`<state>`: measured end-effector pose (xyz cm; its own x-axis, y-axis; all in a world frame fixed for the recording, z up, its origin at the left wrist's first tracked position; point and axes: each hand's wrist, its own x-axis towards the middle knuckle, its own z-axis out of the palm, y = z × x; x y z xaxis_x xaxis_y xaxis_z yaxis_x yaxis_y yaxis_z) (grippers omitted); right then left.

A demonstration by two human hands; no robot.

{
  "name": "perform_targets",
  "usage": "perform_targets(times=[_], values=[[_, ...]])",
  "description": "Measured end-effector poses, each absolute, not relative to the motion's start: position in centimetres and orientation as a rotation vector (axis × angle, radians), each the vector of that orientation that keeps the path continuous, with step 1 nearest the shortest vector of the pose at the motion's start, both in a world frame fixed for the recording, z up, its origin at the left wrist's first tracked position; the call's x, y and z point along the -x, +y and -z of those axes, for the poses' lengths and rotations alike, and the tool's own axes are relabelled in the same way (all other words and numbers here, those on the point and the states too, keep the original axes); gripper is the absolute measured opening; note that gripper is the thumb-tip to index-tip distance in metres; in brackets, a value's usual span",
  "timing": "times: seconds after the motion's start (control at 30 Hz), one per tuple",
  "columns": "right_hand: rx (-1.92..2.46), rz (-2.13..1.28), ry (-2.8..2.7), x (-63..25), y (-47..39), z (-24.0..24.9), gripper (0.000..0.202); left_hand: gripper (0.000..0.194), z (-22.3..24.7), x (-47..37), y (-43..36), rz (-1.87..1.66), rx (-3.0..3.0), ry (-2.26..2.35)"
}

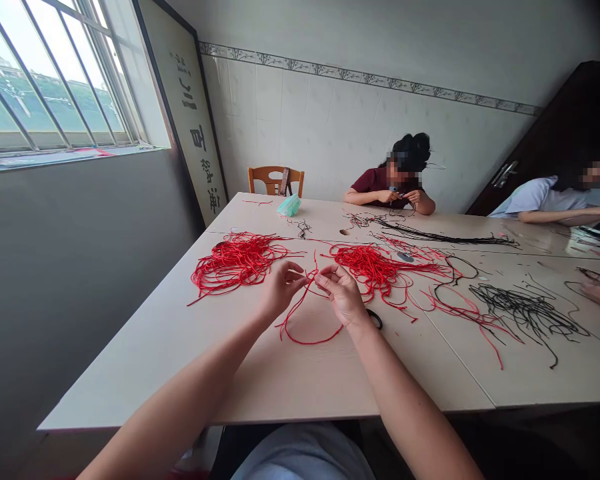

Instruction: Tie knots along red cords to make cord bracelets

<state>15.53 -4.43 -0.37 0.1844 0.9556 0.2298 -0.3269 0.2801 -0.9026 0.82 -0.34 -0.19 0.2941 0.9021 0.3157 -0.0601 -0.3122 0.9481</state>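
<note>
A thin red cord [314,343] hangs in a loop below my two hands, over the pale table. My left hand [283,285] pinches it from the left with thumb and forefinger. From the other side my right hand [341,287] grips the same cord, its fingertips close to the left ones. A short end sticks up between the hands. Left of them lies a heap of red cords [237,263]; a second red pile [367,263] is just beyond my right hand. Partly hidden by my right wrist is a black ring-shaped handle [376,319].
Black cords [525,310] lie loosely at the right, with longer black strands [445,235] farther back. A pale green crumpled bag [289,205] rests near the far edge. One person [403,177] sits opposite; another [540,200] is at right. A wooden chair [275,179] stands behind the table.
</note>
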Motion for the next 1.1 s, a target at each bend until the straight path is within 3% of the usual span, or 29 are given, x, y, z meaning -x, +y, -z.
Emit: perform_targets(times=[0.13,0.63,0.77,1.1], values=[[0.833,-1.024,-0.940,-15.17,-4.32,0.53,0.023,0.009,0.09,-0.80,-0.76,-1.242,-1.898,0.933],[0.827,-1.135,-0.734,-15.25,-4.09,0.73,0.027,0.014,-0.08,-0.87,-1.00,-1.298,-1.891,0.869],[0.887,-1.040,-0.852,-15.25,-4.12,0.84,0.027,0.029,0.10,-0.90,-0.87,-1.281,-1.818,0.853],[1.031,-0.760,-1.121,-15.18,-4.51,0.47,0.024,0.019,-0.06,-0.92,-0.79,-1.229,-1.700,0.755]])
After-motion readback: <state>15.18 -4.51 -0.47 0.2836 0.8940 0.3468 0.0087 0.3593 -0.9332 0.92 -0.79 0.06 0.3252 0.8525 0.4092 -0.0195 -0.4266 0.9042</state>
